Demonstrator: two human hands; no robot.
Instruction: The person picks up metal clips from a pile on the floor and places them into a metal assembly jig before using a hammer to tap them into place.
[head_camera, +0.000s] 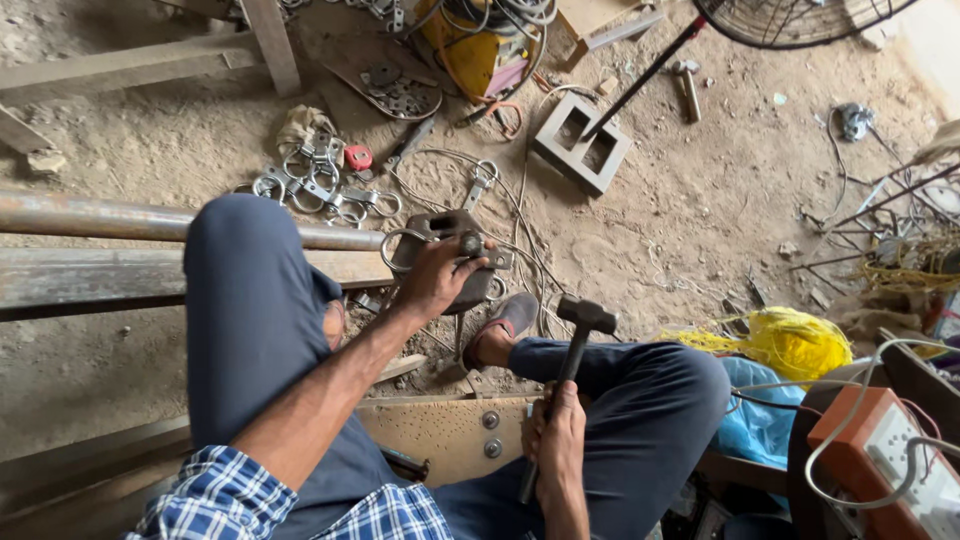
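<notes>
Two steel pipes (120, 218) on dirt floor (700, 200); left hand (435, 275) nearby.

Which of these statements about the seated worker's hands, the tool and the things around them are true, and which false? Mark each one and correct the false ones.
1. The right hand holds a hammer by its handle. True.
2. The left hand lies flat on the person's knee. False: it grips a small round part on a dark metal block.
3. The hammer head rests on the metal block. False: it is raised, apart from the block.
4. A heap of metal clamps lies on the dirt floor beyond the left knee. True.
</notes>
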